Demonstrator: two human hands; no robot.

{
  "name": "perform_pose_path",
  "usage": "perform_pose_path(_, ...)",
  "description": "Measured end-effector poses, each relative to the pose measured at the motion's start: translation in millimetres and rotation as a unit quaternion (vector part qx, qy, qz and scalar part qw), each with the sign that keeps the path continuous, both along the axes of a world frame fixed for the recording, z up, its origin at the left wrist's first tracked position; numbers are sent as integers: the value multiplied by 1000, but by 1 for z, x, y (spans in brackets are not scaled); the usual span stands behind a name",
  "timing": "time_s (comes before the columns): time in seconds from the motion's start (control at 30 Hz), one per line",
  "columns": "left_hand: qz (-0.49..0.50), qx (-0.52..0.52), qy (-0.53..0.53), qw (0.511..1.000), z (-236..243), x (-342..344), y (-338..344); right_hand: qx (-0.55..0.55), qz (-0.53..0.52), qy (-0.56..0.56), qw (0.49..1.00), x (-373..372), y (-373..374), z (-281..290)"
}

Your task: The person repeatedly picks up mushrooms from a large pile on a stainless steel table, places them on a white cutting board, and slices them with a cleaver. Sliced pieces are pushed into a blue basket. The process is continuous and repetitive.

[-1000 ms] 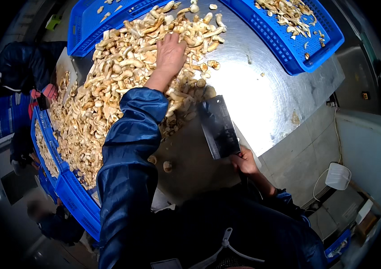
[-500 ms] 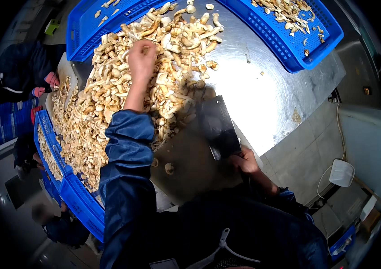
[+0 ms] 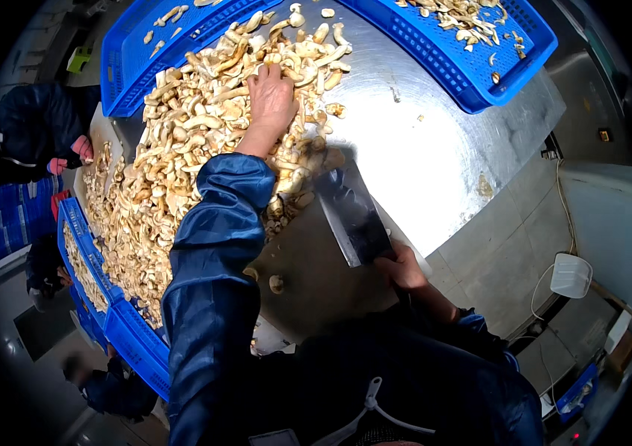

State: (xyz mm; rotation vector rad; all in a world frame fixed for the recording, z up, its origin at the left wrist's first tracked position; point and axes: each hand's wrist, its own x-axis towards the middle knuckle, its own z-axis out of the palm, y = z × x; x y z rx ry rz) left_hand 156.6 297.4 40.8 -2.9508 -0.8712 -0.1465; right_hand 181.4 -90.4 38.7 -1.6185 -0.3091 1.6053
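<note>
My left hand (image 3: pixel 271 104), in a blue sleeve, reaches into the upper middle of a large heap of pale brown-capped mushrooms (image 3: pixel 167 163), its fingers curled among the pieces; what they grip is hidden. My right hand (image 3: pixel 401 267) grips the handle of a broad dark cleaver (image 3: pixel 349 215), which is held at the right edge of the heap over the shadowed near part of the steel table (image 3: pixel 457 156). A few loose pieces lie in that shadow, left of the blade.
Blue perforated trays (image 3: pixel 494 89) with mushroom pieces border the table at the top; more trays (image 3: pixel 137 346) line the left side. Co-workers in dark jackets (image 3: pixel 30 123) stand along the left, one with pink gloves. At lower right are a white plastic container (image 3: pixel 570 275) and cords.
My left hand moved left across the heap, then back to the right, now among the mushrooms again. The cleaver has shifted slightly left and stays in my right hand.
</note>
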Motion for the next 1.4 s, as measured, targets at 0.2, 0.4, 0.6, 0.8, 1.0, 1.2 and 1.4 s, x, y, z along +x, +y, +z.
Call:
perform_pose_path(0.2, 10, -50, -66, 997, 23, -16, 3, -15, 44, 12, 999, 5, -8, -12)
perform_pose_path(0.4, 191, -606, -355, 686, 71, -76, -35, 27, -38, 38, 998, 0, -2, 4)
perform_pose_path(0.6, 182, -693, -462, 523, 28, -110, -42, 52, -42, 46, 997, -1, -11, -2)
perform_pose_path(0.8, 86, -750, -484, 444, 45, -137, -58, 90, -78, 23, 993, -4, -30, 13)
perform_pose_path(1.0, 160, -656, -455, 580, 56, -148, -149, 122, -106, -66, 985, -12, -55, 46)
perform_pose_path(1.2, 74, -241, -282, 926, -14, -176, -256, 46, -48, -258, 964, -39, -68, 94)
perform_pose_path(1.4, 133, -238, -335, 902, -20, -186, -293, 80, 162, -462, 868, -51, -73, 86)
